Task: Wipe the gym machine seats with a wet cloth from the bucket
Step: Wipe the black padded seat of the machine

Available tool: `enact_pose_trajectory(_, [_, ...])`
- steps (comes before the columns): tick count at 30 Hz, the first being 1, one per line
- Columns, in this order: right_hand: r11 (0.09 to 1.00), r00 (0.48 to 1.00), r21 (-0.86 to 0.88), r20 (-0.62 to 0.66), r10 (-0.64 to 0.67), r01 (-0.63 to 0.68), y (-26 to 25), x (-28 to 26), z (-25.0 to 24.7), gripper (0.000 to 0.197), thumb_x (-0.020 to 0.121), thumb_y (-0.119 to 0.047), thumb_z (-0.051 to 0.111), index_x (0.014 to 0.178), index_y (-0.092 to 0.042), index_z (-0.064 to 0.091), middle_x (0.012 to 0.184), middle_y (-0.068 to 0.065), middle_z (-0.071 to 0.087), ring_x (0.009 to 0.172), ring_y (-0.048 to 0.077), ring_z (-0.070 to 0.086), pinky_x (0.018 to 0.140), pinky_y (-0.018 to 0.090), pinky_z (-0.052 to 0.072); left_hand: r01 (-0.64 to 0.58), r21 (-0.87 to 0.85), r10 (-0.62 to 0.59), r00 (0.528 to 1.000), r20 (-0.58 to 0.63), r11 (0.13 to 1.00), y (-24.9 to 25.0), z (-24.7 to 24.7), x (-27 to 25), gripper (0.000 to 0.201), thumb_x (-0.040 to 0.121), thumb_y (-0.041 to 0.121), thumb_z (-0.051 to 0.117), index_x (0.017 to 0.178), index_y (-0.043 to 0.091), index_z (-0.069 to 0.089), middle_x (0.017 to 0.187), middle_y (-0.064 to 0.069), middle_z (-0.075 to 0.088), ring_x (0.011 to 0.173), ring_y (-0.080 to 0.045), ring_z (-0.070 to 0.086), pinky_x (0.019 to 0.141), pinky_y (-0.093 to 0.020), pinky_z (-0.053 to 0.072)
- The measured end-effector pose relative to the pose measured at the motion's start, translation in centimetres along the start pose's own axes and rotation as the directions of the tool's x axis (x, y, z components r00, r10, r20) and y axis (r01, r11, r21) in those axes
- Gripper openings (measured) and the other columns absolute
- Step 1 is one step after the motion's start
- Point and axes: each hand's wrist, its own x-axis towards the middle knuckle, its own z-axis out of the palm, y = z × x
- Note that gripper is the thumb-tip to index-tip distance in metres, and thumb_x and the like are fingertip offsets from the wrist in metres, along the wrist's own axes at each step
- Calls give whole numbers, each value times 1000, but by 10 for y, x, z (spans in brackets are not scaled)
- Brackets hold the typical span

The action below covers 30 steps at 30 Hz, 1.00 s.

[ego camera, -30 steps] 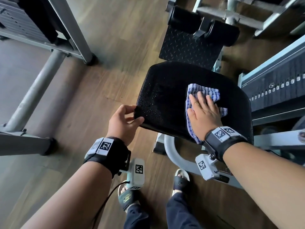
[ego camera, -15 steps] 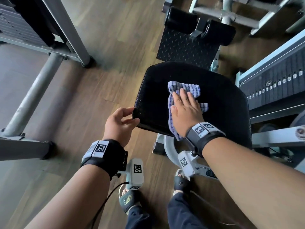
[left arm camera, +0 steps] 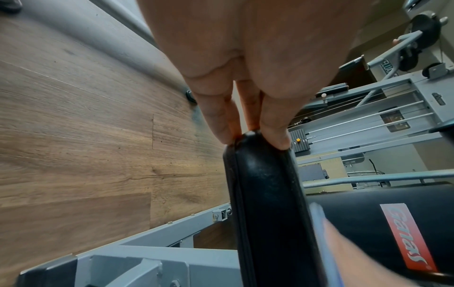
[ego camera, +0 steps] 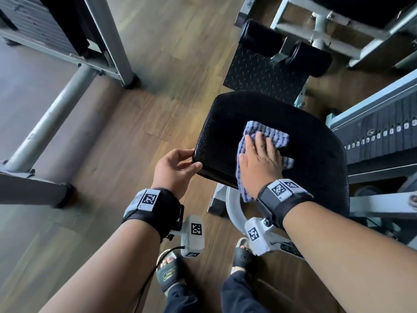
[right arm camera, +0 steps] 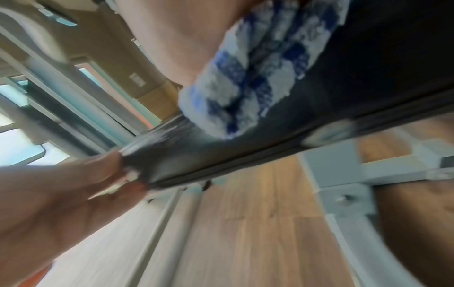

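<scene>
A black padded machine seat (ego camera: 230, 123) fills the middle of the head view. My right hand (ego camera: 259, 154) lies flat with straight fingers on a blue-and-white striped cloth (ego camera: 270, 132), pressing it onto the seat top; one end of the cloth hangs over the near edge. The right wrist view shows the cloth (right arm camera: 248, 77) blurred against the seat (right arm camera: 368, 58). My left hand (ego camera: 180, 163) pinches the seat's near left corner between thumb and fingers. In the left wrist view those fingers (left arm camera: 221, 120) clamp the seat's edge (left arm camera: 260, 174). No bucket is in view.
Black roller pads (ego camera: 284, 48) and a dotted footplate (ego camera: 261, 77) lie beyond the seat. A weight stack (ego camera: 381, 132) stands to the right, and a grey machine frame (ego camera: 49, 118) crosses the wood floor on the left. My sandalled feet (ego camera: 169, 272) stand below the seat.
My right hand slid the cloth from the seat's right part leftward to the middle, then a little forward. The left hand kept its pinch on the corner.
</scene>
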Motion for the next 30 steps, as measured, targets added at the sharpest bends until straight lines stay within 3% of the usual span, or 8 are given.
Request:
enact_pose_trajectory(5, [988,987,15,39,-153,153,-78,26,-3,58,100,-46,20,155,-30,8,164,0,0,150,27,-2,120,49,7,38,-62,-37,999,10,997,-2,-3,2,25,84,0,78,106,11,72,105,-1,77,84,-7,72,78,-18,56])
enact_pose_trajectory(11, [970,963,-32,134,-233,240,-88,82,-16,58,101,-45,20,155,-29,8,164,1,-5,150,28,-5,120,50,7,69,-79,-73,997,-38,994,-3,2,2,28,82,-1,79,108,6,74,105,-2,77,81,-6,72,83,-23,58])
enact_pose_trajectory(14, [955,944,-36,169,-285,295,-84,74,-19,59,101,-46,19,155,-29,3,164,0,-9,150,27,-7,120,51,7,79,-100,-84,995,-51,992,-3,3,0,27,83,-1,78,108,6,74,104,-3,78,83,-7,72,84,-24,58])
enact_pose_trajectory(18, [854,829,-70,292,-477,515,-53,22,-25,63,102,-48,19,153,-33,-15,160,-6,-26,147,21,-22,120,46,-4,68,-113,-75,996,-58,991,-4,3,-1,28,82,-1,79,110,6,74,100,-2,77,80,-3,71,79,-16,56])
enact_pose_trajectory(20, [818,768,-52,381,-515,574,-36,11,-31,66,102,-47,22,150,-36,-21,156,-10,-34,144,16,-31,118,43,-10,64,-131,-73,996,-60,989,-4,3,-1,29,82,-2,79,109,6,74,98,-1,77,80,-3,71,78,-15,56])
enact_pose_trajectory(22, [802,742,-36,407,-533,596,-30,18,-34,65,102,-46,23,149,-40,-21,155,-13,-35,143,12,-32,119,42,-10,74,-155,-85,995,-61,985,-4,3,-1,28,81,-4,79,107,7,74,97,1,77,80,-3,72,77,-14,55])
enact_pose_trajectory(24, [806,748,-30,394,-535,591,-33,37,-33,63,102,-46,21,149,-42,-20,156,-15,-32,144,11,-29,120,43,-8,78,-170,-88,994,-58,982,-3,3,0,27,81,-4,79,103,11,74,96,3,77,79,-3,72,76,-14,55])
enact_pose_trajectory(30, [870,837,-84,330,-436,487,-54,99,-37,58,103,-46,17,154,-34,-8,161,-6,-20,149,18,-18,121,51,1,92,-153,-103,993,-60,984,0,1,-1,26,80,0,81,101,14,75,97,1,78,84,-7,74,79,-16,56])
